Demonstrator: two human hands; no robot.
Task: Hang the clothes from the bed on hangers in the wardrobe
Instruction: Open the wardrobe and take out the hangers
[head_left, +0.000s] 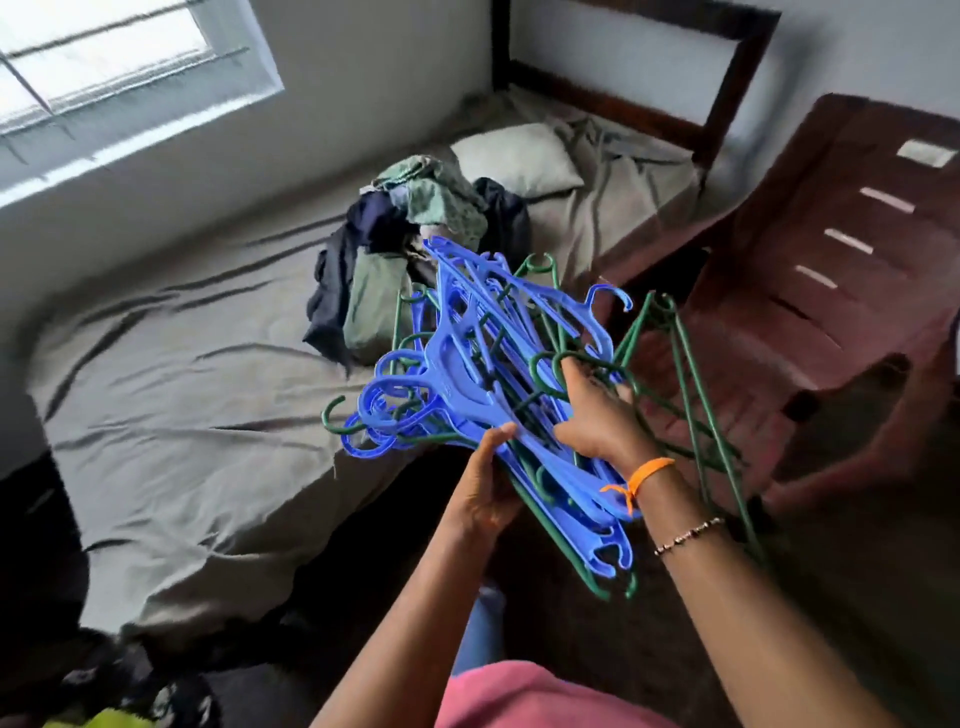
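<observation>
Head view: both hands (left hand (480, 499), right hand (597, 421)) grip tangled hangers (467, 364).

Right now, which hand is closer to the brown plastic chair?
Right. The right hand grips the hanger bundle on the side facing the chair; the left hand holds the bundle's lower edge, farther toward the bed.

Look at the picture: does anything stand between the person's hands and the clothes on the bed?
Yes. Both hands, left and right, grip a bundle of hangers, which sits directly before the clothes pile.
</observation>
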